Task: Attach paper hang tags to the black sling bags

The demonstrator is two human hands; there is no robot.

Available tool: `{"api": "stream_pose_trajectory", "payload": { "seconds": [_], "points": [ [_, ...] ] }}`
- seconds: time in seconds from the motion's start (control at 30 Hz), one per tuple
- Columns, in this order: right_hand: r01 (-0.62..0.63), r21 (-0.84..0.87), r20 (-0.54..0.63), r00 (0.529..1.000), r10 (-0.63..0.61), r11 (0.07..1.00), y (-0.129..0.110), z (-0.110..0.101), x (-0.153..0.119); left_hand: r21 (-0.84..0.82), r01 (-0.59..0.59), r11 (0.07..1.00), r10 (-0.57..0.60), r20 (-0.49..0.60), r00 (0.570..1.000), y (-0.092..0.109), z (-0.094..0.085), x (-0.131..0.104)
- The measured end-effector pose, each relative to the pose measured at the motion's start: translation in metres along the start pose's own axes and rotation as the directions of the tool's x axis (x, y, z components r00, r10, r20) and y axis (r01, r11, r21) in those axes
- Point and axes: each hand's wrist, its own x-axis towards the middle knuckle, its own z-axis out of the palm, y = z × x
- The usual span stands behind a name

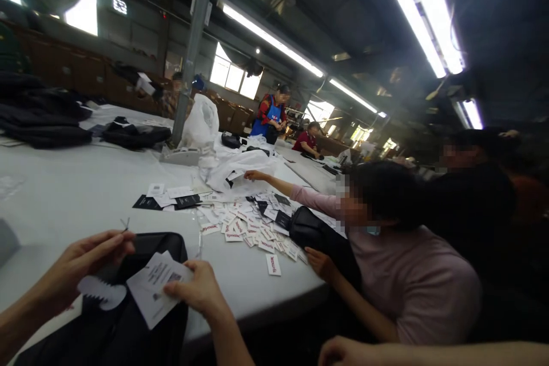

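Observation:
At the lower left, my left hand [92, 260] pinches a thin dark cord [125, 223] whose ends stick up above the fingertips. My right hand [199, 291] grips white printed tags [156, 286] between thumb and fingers; a code square shows beside the thumb. Beneath both hands is a black bag [150, 331], on the near edge of the white table [240, 297]. A pale, notched, flat piece [103, 291] lies between my left hand and the tags. What it is attached to, if anything, I cannot make out.
Loose red-lettered white tags [253, 229] and black tags lie heaped mid-table. A co-worker in pink [412, 280] reaches over them toward white plastic [257, 163], beside a black bag [306, 226]. Another forearm [429, 353] crosses the lower right. Dark bags [43, 111] are stacked left, near a post [195, 40].

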Motion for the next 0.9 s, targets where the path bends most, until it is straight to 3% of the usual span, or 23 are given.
{"api": "stream_pose_trajectory", "payload": {
  "seconds": [0.13,0.2,0.33,0.47,0.53,0.6,0.67,0.73,0.8,0.9],
  "points": [
    [0.092,0.191,-0.138,0.988,-0.066,0.977,-0.002,-0.007,0.007,-0.063,0.016,0.998,-0.011,0.075,0.997,0.015,0.008,-0.003],
    [0.123,0.251,-0.153,0.984,-0.087,0.96,-0.007,-0.01,0.009,-0.065,0.005,0.998,0.001,0.102,0.995,0.02,0.009,-0.006],
    [0.144,0.399,-0.123,0.987,-0.103,0.906,-0.014,-0.011,0.013,-0.024,-0.022,0.999,0.025,0.13,0.991,0.021,0.007,-0.011],
    [0.034,0.608,0.041,0.996,-0.075,0.793,-0.013,-0.005,0.011,0.017,-0.075,0.997,0.073,0.11,0.991,0.016,0.001,-0.011],
    [0.076,0.555,0.061,0.989,-0.132,0.828,-0.018,-0.001,0.009,0.094,-0.113,0.989,0.098,0.147,0.984,0.017,0.001,-0.01],
    [0.227,0.407,0.013,0.967,-0.254,0.885,-0.031,0.001,0.006,0.208,-0.157,0.965,0.106,0.236,0.966,0.023,0.005,-0.009],
    [0.406,0.178,0.011,0.91,-0.414,0.896,-0.052,0.002,0.003,0.318,-0.228,0.92,0.108,0.355,0.929,0.033,0.011,-0.008],
    [0.535,-0.009,0.046,0.844,-0.535,0.845,-0.074,0.003,0.001,0.385,-0.308,0.87,0.121,0.439,0.89,0.042,0.018,-0.006],
    [0.56,-0.04,-0.029,0.827,-0.561,0.828,-0.088,0.005,0.002,0.404,-0.34,0.849,0.153,0.427,0.891,0.047,0.021,-0.004],
    [0.476,0.149,-0.265,0.863,-0.429,0.867,-0.085,0.015,0.006,0.376,-0.234,0.897,0.155,0.227,0.961,0.038,0.02,0.0]
  ]
}}
